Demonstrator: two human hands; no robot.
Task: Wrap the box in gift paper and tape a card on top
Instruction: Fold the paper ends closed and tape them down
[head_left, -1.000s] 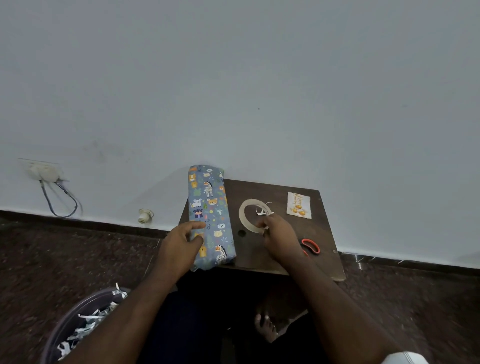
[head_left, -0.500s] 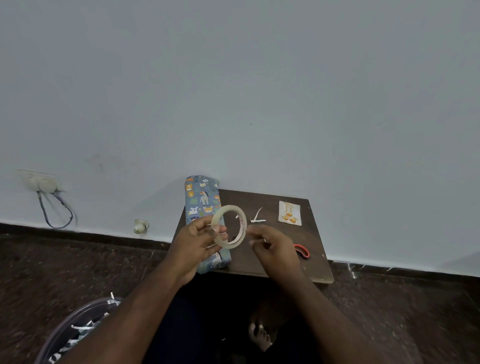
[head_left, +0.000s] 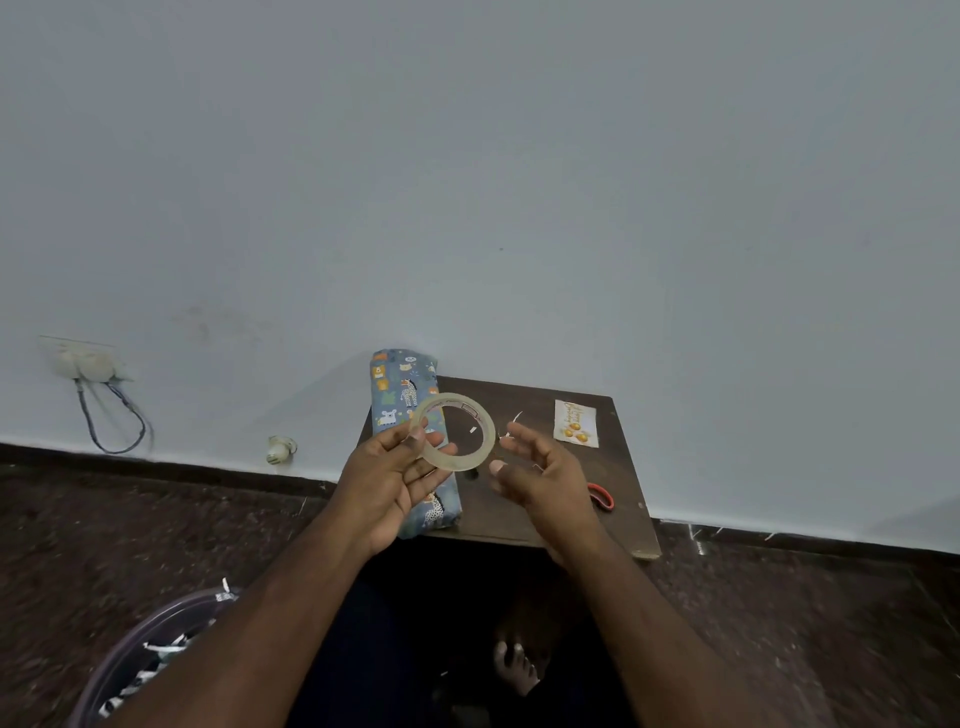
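The wrapped box (head_left: 404, 410), covered in blue paper printed with cartoon animals (a zebra, a bear, a mouse), is lying along the left edge of the small dark desk (head_left: 618, 470), partly overhanging it. The left hand (head_left: 387, 478) is pinching a clear tape roll (head_left: 457, 431) above the box. The right hand (head_left: 543, 475) is hovering beside the roll, fingers loose, holding nothing. The card (head_left: 575, 423) is lying far right, its gold script unreadable; red-handled scissors (head_left: 601, 496) are peeking out nearer.
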